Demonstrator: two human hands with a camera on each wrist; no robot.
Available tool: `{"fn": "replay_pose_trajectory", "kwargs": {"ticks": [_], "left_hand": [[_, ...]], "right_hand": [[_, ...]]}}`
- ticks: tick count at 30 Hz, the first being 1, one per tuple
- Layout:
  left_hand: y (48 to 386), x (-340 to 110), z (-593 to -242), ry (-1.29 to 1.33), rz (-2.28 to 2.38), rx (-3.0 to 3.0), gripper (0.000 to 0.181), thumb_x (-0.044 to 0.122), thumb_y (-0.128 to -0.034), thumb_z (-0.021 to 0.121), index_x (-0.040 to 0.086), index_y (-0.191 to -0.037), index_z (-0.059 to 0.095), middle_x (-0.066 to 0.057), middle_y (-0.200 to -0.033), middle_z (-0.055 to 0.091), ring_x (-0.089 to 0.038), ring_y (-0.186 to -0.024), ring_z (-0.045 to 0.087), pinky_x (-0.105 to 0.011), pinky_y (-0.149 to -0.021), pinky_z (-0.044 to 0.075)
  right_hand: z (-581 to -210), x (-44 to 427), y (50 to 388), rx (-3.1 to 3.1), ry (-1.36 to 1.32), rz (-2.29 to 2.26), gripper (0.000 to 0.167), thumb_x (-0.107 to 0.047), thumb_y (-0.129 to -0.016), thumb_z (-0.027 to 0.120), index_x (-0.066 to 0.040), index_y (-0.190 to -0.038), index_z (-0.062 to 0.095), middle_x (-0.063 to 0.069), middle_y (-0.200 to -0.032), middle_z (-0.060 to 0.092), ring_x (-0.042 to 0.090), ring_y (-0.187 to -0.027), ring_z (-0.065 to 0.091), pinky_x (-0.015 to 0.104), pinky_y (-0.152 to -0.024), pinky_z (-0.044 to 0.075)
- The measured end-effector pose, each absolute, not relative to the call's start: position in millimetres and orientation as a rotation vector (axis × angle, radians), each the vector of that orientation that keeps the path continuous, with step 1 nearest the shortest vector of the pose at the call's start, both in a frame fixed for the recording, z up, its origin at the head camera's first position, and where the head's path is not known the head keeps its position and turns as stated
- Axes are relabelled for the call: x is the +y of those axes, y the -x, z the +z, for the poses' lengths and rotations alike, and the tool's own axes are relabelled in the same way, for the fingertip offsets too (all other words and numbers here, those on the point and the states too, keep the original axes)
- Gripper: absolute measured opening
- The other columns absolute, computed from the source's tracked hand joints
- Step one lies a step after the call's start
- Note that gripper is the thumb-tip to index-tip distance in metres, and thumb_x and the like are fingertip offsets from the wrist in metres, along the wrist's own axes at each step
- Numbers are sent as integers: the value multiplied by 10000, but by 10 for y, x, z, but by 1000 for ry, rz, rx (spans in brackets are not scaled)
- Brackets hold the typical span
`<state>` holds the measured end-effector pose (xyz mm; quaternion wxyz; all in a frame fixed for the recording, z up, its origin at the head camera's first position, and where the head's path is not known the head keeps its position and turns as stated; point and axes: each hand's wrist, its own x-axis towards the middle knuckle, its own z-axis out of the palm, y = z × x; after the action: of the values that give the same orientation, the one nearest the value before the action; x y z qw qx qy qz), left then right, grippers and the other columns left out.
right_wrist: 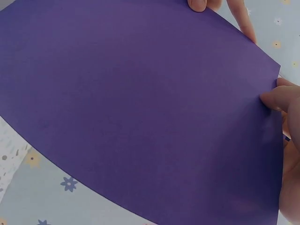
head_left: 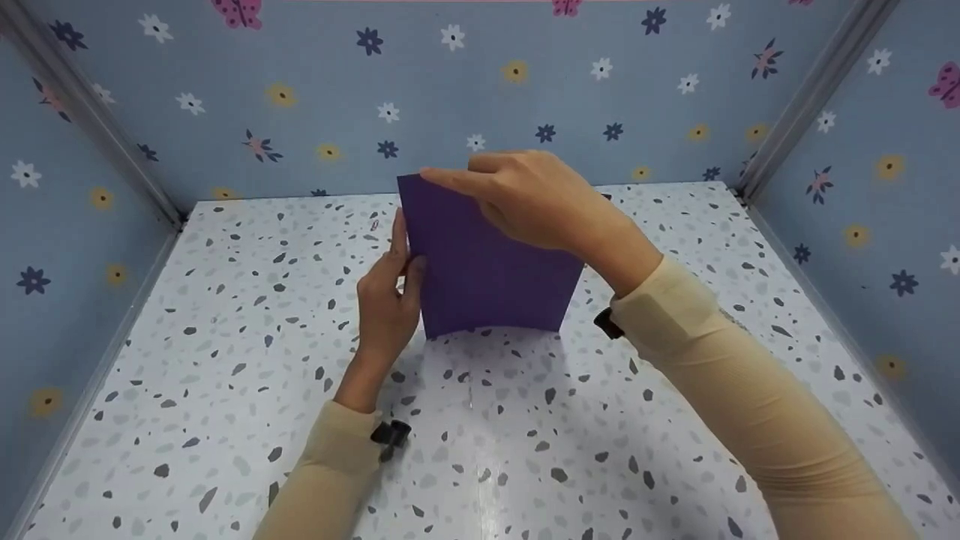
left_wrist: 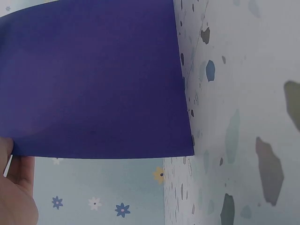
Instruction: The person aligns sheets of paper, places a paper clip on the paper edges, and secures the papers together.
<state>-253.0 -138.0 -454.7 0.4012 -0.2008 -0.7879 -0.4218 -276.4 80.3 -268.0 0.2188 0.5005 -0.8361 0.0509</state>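
A purple sheet (head_left: 491, 277) stands upright on the speckled table, its lower edge bowed. The left hand (head_left: 390, 300) pinches its left edge, thumb on the near face and fingers behind. At the top edge is the right hand (head_left: 540, 199), its index finger stretched toward the upper left corner. In the left wrist view the sheet (left_wrist: 93, 84) meets the table, and part of the left hand (left_wrist: 18, 192) grips its edge. The right wrist view shows the sheet (right_wrist: 140, 108) curved, with the left hand (right_wrist: 290, 126) at its side edge and right fingertips (right_wrist: 198, 5) on the top edge.
The white speckled table (head_left: 225, 360) has blue flowered panels (head_left: 420, 97) at its back and both sides. A small reddish mark or object (head_left: 375, 225) lies left of the sheet. A dark thing (head_left: 606, 196) shows beyond the right wrist.
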Motion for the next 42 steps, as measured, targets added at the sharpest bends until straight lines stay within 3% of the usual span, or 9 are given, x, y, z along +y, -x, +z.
{"fn": "replay_pose_trajectory", "kwargs": {"ticks": [13, 32, 42], "left_hand": [[2526, -1394, -4539, 498, -1041, -2031, 582, 113, -1099, 596, -14, -1623, 377, -169, -1079, 750, -260, -901, 723, -403, -794, 587], [2521, -1373, -4514, 501, -1052, -2022, 570, 98, -1091, 606, -41, -1603, 396, -173, -1039, 741, -259, -873, 709, -398, -786, 575], [2531, -1377, -4530, 496, -1055, -2034, 573, 98, -1092, 603, -57, -1600, 389, -187, -1133, 750, -270, -972, 740, -400, -837, 599]], "right_hand": [[-2681, 890, 2759, -2335, -1355, 151, 542, 7, -1073, 525, -266, -1533, 605, 127, -819, 617, 250, -590, 464, 386, -578, 460], [-2684, 1030, 2766, -2357, -1321, 168, 522, -4, -1081, 522, -257, -1529, 610, 126, -835, 615, 261, -623, 502, 408, -615, 487], [-2688, 1095, 2769, -2351, -1305, 142, 530, 2, -1076, 519, -267, -1521, 619, 114, -822, 609, 255, -620, 491, 401, -603, 473]]}}
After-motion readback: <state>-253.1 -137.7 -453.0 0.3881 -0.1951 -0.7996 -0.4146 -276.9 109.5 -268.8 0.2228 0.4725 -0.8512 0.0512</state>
